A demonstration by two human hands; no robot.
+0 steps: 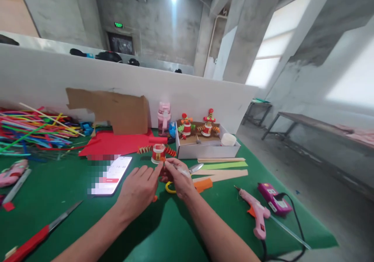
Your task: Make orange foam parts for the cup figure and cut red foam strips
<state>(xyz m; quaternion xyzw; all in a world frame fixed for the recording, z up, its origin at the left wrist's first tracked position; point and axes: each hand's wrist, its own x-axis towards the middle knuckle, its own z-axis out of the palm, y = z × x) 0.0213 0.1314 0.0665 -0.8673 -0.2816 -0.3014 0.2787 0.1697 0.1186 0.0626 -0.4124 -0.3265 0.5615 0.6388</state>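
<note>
My left hand and my right hand meet fingertip to fingertip over the middle of the table. Both are closed in a pinch around a small orange piece, mostly covered by the fingers. Another bit of orange shows just under my left hand. Right behind the fingertips stands a small red and white cup figure with folded, accordion-like paper arms. Scissors with yellow handles lie partly hidden beneath my right hand, and an orange strip is beside its wrist.
A white box holds two finished-looking cup figures. Paper strips lie before it. At right are a pink glue gun and a purple box; at left, a phone, red-handled knife, red paper and pipe cleaners.
</note>
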